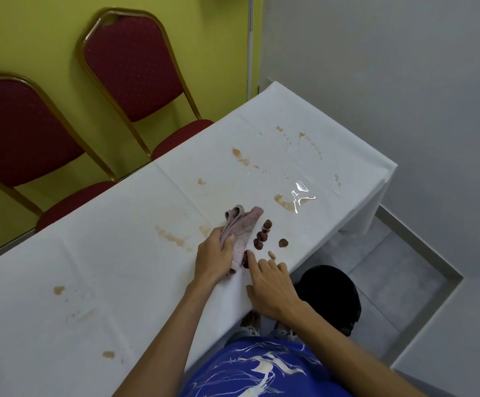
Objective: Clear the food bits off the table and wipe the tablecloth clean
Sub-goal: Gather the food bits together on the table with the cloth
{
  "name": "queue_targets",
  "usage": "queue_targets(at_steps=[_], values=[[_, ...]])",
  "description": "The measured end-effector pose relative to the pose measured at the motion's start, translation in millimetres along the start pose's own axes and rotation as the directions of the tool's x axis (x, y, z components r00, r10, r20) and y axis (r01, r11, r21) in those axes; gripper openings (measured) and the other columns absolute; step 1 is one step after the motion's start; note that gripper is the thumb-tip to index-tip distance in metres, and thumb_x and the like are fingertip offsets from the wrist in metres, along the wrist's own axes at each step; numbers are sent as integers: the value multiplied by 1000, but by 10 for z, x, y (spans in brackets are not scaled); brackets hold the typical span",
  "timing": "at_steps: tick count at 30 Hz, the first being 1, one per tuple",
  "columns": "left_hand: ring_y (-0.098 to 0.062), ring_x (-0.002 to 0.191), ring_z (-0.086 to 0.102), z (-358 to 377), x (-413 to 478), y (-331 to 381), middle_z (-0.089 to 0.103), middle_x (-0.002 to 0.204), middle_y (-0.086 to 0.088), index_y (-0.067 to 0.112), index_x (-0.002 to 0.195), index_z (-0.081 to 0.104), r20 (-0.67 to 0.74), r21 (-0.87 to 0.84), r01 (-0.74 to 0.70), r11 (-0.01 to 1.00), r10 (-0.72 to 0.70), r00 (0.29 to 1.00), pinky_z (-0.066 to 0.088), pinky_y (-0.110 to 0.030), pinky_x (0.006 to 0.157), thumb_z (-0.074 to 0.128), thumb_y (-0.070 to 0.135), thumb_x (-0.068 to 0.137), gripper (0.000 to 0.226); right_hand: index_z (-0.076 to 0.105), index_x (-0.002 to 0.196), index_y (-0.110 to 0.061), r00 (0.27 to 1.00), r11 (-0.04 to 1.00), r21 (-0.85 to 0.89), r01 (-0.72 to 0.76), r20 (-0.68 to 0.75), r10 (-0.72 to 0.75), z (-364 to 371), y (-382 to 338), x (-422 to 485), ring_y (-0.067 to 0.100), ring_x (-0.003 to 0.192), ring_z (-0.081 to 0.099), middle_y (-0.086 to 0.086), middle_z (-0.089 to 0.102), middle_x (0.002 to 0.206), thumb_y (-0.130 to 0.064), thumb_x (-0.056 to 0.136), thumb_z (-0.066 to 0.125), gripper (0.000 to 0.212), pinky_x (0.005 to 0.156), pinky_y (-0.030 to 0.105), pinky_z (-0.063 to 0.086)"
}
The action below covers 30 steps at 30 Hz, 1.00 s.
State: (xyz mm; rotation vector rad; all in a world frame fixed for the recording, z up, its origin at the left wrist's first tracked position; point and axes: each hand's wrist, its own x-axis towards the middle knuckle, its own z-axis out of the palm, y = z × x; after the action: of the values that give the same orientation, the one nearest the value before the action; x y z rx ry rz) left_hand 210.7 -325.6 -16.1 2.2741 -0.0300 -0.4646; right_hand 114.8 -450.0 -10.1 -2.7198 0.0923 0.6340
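We judge the step in hand to be gathering the food bits toward the near edge of the surface (290, 110), and it goes best if we work across the white tablecloth (113, 247) in short, light strokes, so the bits roll rather than smear into the brown stains (173, 239) and the glossy wet patch (300, 193) beyond them. Below that edge, on the floor to our right, sits a round black container (330, 293), which we take for a bin. Its inside shows only as darkness, so we cannot tell what it holds, and we should bring the bits to the stretch of edge right above it before they drop. Our left hand (214, 255) is clamped on the pink cloth (244, 227), fingers curled round its near end while the far end lies on the tablecloth. Our right hand (273, 287) lies with fingers apart and straight at the edge, forefinger reaching toward the cloth, well placed to cup what comes over. The brown food bits (261, 239) cluster just beside the cloth on its right. One stray bit (283, 242) lies a little further right, and a small pale bit (271, 255) sits near the right fingertips, so a wide enough sweep should take in both.
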Motion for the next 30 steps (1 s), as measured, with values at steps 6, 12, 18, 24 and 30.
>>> queue_targets(at_steps=[6,12,18,24,30], values=[[-18,86,58,-60,-9,-1,60,92,3,19,98,53,-57,-24,-16,1000,14,998,39,-23,62,50,28,102,10,4,159,-8,1000,1000,21,-18,6,18,12,20,-29,25,108,46,7,50,122,-31,100,43,74,101,41,33],[-20,88,58,-73,-62,-5,62,96,1,16,103,55,-93,-59,10,998,-16,996,41,-26,70,50,26,102,12,2,160,-16,1000,1000,2,21,-15,-21,23,-9,-41,22,96,42,5,51,112,-29,101,43,73,97,40,34],[-4,74,56,-51,-105,70,57,83,10,16,102,54,-109,-118,69,991,-82,991,44,-22,59,48,30,103,15,12,158,-10,999,999,-40,33,-10,-34,73,-22,-33,20,91,36,8,52,116,-34,102,40,67,95,40,35],[-19,87,63,-65,-135,80,59,85,11,13,106,57,-151,-165,85,983,-111,982,42,-19,61,49,28,103,17,9,159,-13,998,997,-57,51,-23,-53,81,-30,-47,20,91,37,7,51,115,-36,103,39,67,95,39,36],[-27,113,56,-99,-240,-109,62,122,-8,14,138,55,-284,127,62,990,-24,958,50,-41,95,53,29,99,41,10,157,-8,997,997,-50,57,-52,-59,100,-27,-27,24,100,50,7,53,119,-39,104,37,68,98,41,37]])
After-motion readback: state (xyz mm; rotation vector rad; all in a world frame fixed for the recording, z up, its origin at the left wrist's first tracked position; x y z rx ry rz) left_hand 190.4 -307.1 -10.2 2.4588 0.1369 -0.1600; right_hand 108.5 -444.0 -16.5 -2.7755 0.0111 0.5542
